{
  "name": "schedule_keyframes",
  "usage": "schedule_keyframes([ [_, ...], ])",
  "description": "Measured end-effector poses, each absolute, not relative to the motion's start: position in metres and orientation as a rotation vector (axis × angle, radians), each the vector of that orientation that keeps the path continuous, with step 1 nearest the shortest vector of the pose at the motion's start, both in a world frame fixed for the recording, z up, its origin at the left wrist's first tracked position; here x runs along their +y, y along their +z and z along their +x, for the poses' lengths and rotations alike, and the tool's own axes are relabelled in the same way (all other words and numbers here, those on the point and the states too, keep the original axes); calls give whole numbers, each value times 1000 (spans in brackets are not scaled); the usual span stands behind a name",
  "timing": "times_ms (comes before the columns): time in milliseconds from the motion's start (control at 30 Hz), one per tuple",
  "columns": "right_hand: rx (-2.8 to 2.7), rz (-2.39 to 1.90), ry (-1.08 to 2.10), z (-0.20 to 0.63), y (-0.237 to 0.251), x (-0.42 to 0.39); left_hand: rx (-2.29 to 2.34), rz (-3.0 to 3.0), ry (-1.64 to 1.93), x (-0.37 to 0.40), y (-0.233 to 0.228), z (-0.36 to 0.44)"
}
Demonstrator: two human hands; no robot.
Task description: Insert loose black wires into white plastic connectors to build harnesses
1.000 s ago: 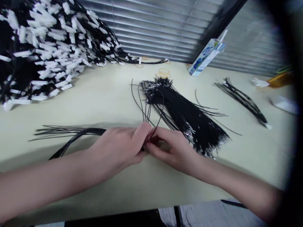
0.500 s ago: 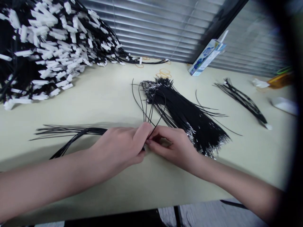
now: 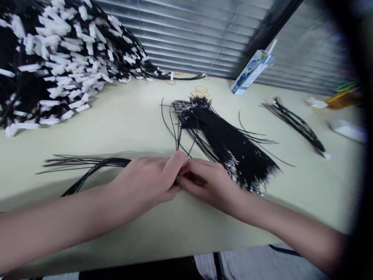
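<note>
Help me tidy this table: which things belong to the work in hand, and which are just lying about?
Likely part of the work:
black wires in the left hand
large wire bundle beyond the right hand
white-tipped wire heap, probably

Likely just lying about:
drink carton
blurred orange item

I can't read any lettering here; the blue-and-white carton point(image 3: 249, 74), between one and two o'clock, bears only blurred print.
</note>
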State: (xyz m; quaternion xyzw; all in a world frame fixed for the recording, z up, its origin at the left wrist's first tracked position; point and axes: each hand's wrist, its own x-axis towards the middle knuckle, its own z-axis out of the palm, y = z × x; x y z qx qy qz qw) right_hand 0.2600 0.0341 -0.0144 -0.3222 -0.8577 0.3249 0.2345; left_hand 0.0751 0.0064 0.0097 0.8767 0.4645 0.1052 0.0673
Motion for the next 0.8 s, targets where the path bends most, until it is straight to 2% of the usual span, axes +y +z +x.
schedule_keyframes([
  [100,-2185,-1069,1133,262,-9,42,1406,2735,205,6,12,76],
  [167,-2069,-1110,1146,268,-2,51,1385,2806,150,5,14,77],
  [267,-2026,-1196,937,281,12,62,1356,2827,150,6,16,77],
  [367,-2289,-1253,696,289,19,65,1361,2779,165,6,15,76],
  [600,-2766,-1150,101,282,2,56,1348,2716,224,7,13,75],
  [700,-2772,-1145,66,284,3,56,1354,2710,176,7,15,76],
  [800,-2707,-1261,242,289,9,58,1381,2715,129,7,17,77],
])
